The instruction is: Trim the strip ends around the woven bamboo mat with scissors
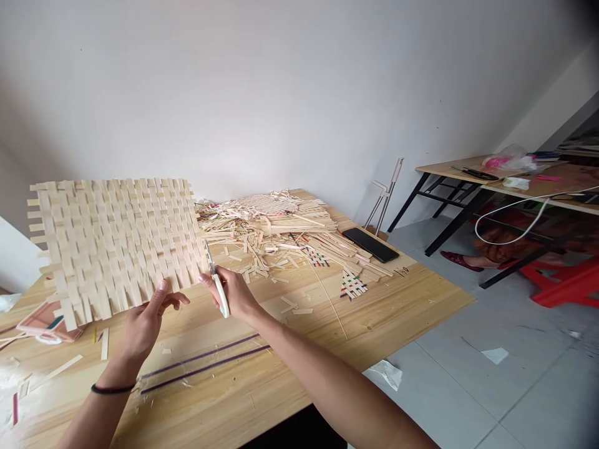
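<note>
A large mat woven from pale wooden strips (pixel 116 240) stands tilted upright above the wooden table (pixel 290 368). My left hand (pixel 147 318) pinches its lower edge with thumb and fingers. My right hand (pixel 234 293) grips white-handled scissors (pixel 216 284), whose blades point up at the mat's lower right corner. A black band circles my left wrist.
A heap of loose wooden strips (pixel 276 227) and small coloured woven pieces (pixel 352 284) lie at the back of the table, beside a black phone (pixel 370 244). A pink tray (pixel 44 321) sits at left. Purple strips (pixel 206 362) lie near me. Another table (pixel 515 181) stands at right.
</note>
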Tool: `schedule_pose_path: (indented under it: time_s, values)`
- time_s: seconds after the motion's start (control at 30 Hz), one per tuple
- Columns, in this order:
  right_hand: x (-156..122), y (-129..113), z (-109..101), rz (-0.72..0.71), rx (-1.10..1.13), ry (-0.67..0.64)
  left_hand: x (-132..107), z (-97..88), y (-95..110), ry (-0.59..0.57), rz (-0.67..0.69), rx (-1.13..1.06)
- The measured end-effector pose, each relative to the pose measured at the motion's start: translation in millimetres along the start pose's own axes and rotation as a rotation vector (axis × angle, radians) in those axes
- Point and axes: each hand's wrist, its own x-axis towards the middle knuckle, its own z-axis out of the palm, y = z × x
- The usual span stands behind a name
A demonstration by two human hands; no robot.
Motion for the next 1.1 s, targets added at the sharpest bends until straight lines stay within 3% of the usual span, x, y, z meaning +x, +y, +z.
schedule_pose_path:
  time_s: [0.1,0.43,1.1]
  values:
    - [1.6,2.5,-0.1,0.016,0.006,-0.002,1.9,-1.7,-0.9,-0.075,-0.062,-0.122]
    - [1.2,-6.2,-4.8,0.042,0.033,-0.037,1.0,2.0,5.6,-0.072,-0.123,-0.268]
    - [3.4,5.7,-1.9,0.045,0.111,0.002,1.5,3.7,1.1,-0.076,-0.165,-0.322]
